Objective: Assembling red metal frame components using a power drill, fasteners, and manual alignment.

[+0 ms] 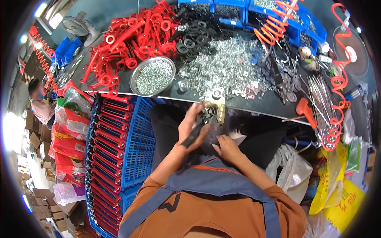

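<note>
Left hand (193, 129): closed around a dark slim tool (193, 136), long axis slanting up-right toward the bench edge (254, 106).
Right hand (227, 147): fingers curled low by the lap; grip unclear.
Room: narrow gap between bench and blue crate (137, 146).
Packages: yellow bags (341, 190) lower right, red sacks (65, 139) left.

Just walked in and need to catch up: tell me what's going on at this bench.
A person in an orange shirt and blue apron sits at a dark workbench. The left hand holds a dark, slim part up to a small metal fixture at the bench edge; the right hand rests low beside it, and what it holds is unclear. On the bench lie red plastic parts, a round tray of screws and loose metal pieces. A blue crate of finished red pieces stands at the left.
</note>
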